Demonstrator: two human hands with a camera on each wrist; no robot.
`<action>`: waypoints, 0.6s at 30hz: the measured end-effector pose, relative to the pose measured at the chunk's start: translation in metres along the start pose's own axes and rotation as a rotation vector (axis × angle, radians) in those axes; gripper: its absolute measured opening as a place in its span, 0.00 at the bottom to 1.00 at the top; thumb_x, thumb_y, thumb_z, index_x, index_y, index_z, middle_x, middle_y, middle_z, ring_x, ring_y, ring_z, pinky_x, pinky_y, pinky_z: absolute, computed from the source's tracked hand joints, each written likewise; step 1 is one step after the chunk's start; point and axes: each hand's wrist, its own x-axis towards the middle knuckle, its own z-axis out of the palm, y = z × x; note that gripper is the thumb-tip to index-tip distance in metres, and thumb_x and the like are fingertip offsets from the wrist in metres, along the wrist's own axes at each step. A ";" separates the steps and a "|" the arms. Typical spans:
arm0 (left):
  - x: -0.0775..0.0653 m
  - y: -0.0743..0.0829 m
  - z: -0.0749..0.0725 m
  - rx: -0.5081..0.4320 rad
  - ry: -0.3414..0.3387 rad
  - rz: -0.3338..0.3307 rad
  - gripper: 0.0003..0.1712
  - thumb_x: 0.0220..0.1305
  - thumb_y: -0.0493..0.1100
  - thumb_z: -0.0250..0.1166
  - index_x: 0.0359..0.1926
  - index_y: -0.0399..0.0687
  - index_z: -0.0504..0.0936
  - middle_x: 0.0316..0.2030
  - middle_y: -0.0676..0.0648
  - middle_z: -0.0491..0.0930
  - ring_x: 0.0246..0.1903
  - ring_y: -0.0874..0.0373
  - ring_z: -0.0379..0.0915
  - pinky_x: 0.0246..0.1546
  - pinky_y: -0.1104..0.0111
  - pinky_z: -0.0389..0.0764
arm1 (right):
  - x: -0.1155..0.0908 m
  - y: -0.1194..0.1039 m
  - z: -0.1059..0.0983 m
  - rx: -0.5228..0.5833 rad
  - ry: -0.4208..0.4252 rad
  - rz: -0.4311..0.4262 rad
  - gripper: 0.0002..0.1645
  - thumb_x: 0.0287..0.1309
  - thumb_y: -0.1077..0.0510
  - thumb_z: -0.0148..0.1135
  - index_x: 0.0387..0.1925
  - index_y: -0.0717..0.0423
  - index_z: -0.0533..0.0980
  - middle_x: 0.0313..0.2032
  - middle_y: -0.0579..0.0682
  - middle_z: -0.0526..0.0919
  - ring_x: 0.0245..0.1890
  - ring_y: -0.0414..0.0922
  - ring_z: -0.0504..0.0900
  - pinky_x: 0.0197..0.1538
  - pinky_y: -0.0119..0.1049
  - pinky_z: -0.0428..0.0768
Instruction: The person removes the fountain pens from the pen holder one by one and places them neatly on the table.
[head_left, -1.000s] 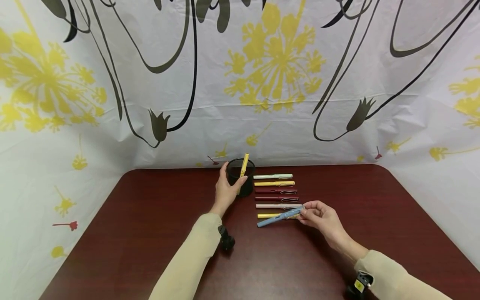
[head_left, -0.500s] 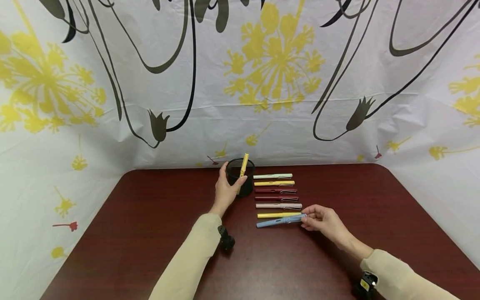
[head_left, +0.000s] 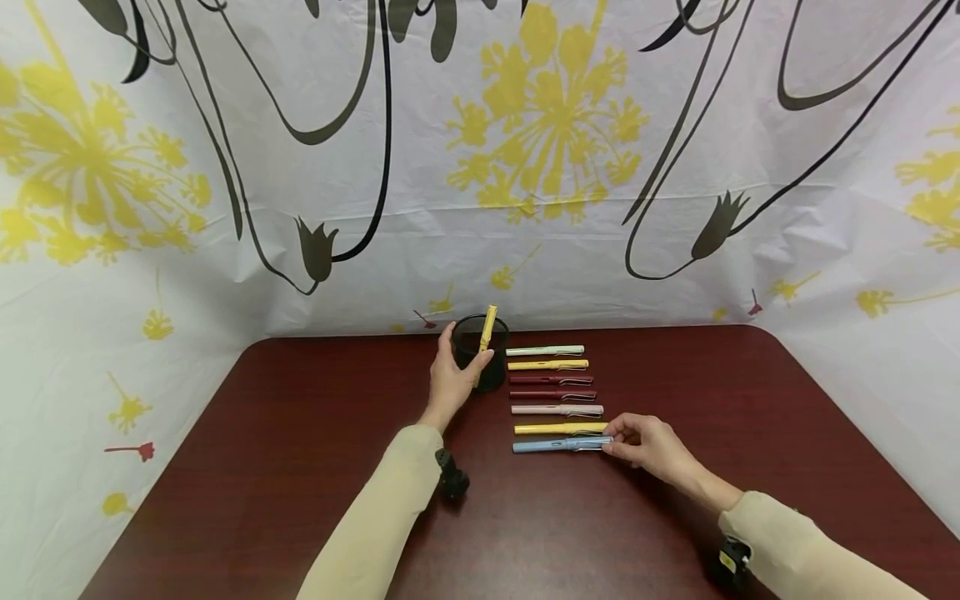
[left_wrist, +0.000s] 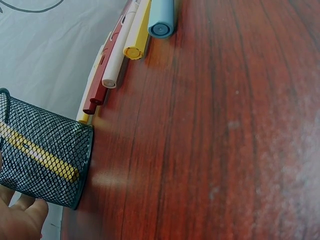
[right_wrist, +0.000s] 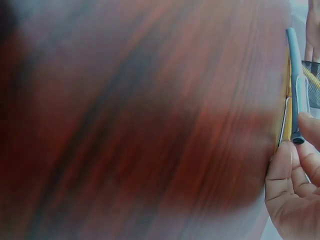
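Note:
My left hand (head_left: pixel 448 385) grips a black mesh pen cup (head_left: pixel 492 375) by its side, thumb towards me. One yellow pen (head_left: pixel 488 327) leans upright inside, and the left wrist view shows it through the mesh (left_wrist: pixel 45 145). At the right, the thumb and fingers of my right hand (head_left: pixel 647 446) pinch the clip end of a light blue pen (head_left: pixel 551 446). This pen lies level at the near end of a row, just in front of a yellow pen (head_left: pixel 551 430). In the right wrist view the blue pen's (right_wrist: pixel 295 55) end sits between the fingertips.
Beyond those two lie a pale pinkish pen (head_left: pixel 543 410), two dark red pens (head_left: pixel 536 395), another yellow pen (head_left: pixel 540 365) and a pale green pen (head_left: pixel 536 352), roughly parallel. The dark red-brown table (head_left: pixel 315 433) meets a patterned cloth (head_left: pixel 420 167) at the back.
The blue pen has swung from a slant across the near yellow pen to lie parallel in front of it, my right hand moving slightly towards me. The left hand stays on the cup.

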 end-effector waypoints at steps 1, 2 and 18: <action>0.000 0.000 0.000 0.000 0.000 -0.001 0.49 0.56 0.59 0.67 0.72 0.56 0.52 0.69 0.41 0.59 0.67 0.44 0.55 0.61 0.46 0.63 | 0.001 0.001 0.000 -0.015 0.000 -0.003 0.08 0.53 0.59 0.68 0.33 0.59 0.78 0.25 0.48 0.77 0.20 0.33 0.73 0.21 0.31 0.75; 0.000 0.000 0.000 0.000 0.001 -0.003 0.49 0.56 0.59 0.67 0.72 0.56 0.52 0.69 0.42 0.59 0.67 0.44 0.55 0.61 0.46 0.63 | 0.001 0.001 0.001 -0.031 0.001 -0.008 0.08 0.53 0.60 0.68 0.33 0.58 0.78 0.24 0.47 0.77 0.20 0.33 0.72 0.21 0.31 0.75; -0.009 -0.014 0.002 0.029 -0.010 0.042 0.46 0.59 0.57 0.65 0.71 0.51 0.54 0.66 0.41 0.64 0.65 0.45 0.60 0.60 0.49 0.66 | 0.001 0.005 0.004 -0.201 0.013 -0.122 0.08 0.48 0.63 0.70 0.28 0.55 0.77 0.23 0.41 0.76 0.22 0.30 0.71 0.25 0.28 0.72</action>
